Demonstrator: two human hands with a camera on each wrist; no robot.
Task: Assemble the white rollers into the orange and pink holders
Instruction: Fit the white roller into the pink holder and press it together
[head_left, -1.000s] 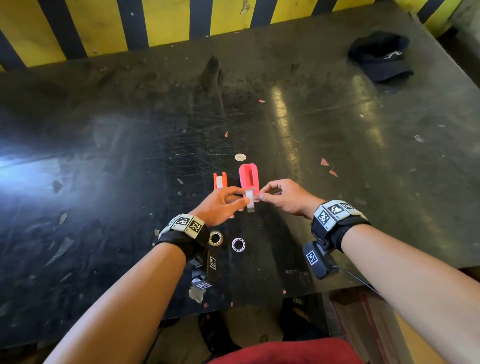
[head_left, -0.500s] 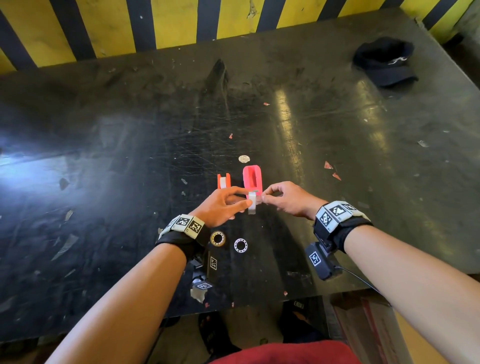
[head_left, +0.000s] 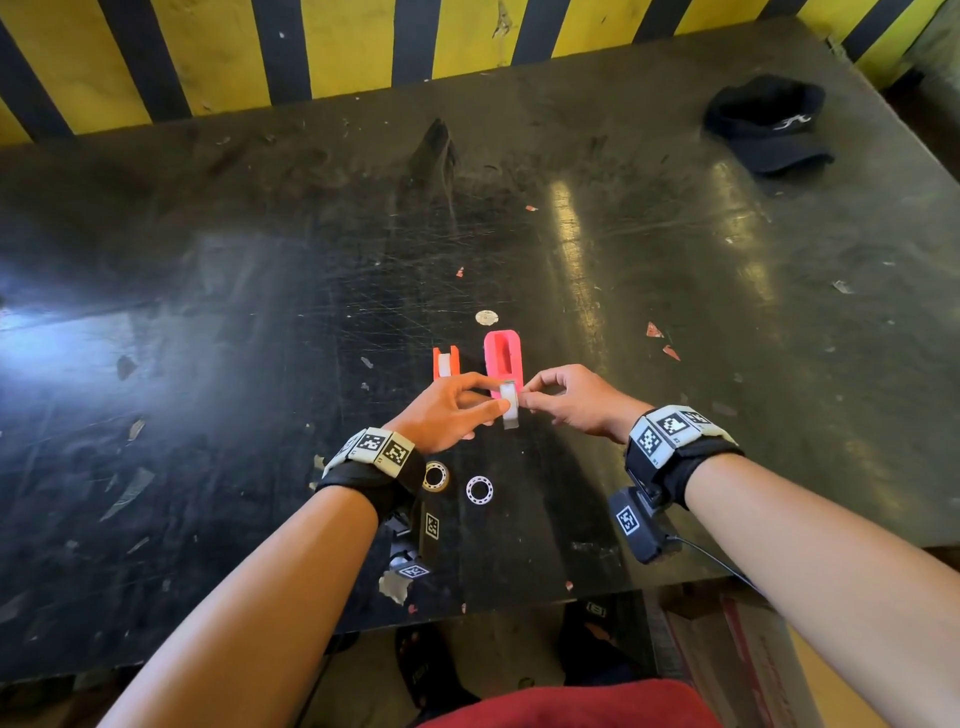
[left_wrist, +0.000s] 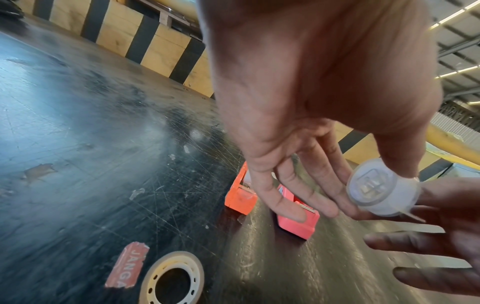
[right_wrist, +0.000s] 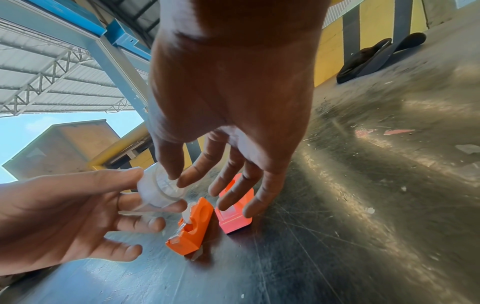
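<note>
A white roller (head_left: 509, 401) hangs just above the table at the near end of the pink holder (head_left: 501, 357). My left hand (head_left: 484, 404) pinches it from the left, thumb on top and fingers beneath. From the right, my right hand (head_left: 531, 397) pinches its end between thumb and forefinger. The left wrist view has the roller (left_wrist: 381, 190) end-on, above the pink holder (left_wrist: 298, 221). The orange holder (head_left: 445, 362) stands left of the pink one with a white roller in it (right_wrist: 187, 216). The pink holder (right_wrist: 233, 209) lies below my right fingers.
Two ring bearings (head_left: 435, 475) (head_left: 479, 488) lie on the black table (head_left: 208, 338) near my left wrist. A small white disc (head_left: 486, 317) sits beyond the pink holder. A black cap (head_left: 769, 124) rests at the far right corner. A yellow-and-black striped wall (head_left: 218, 57) backs the table.
Both hands stay pinched on the white roller at the near end of the pink holder; they have hardly shifted. The head view has tilted slightly.
</note>
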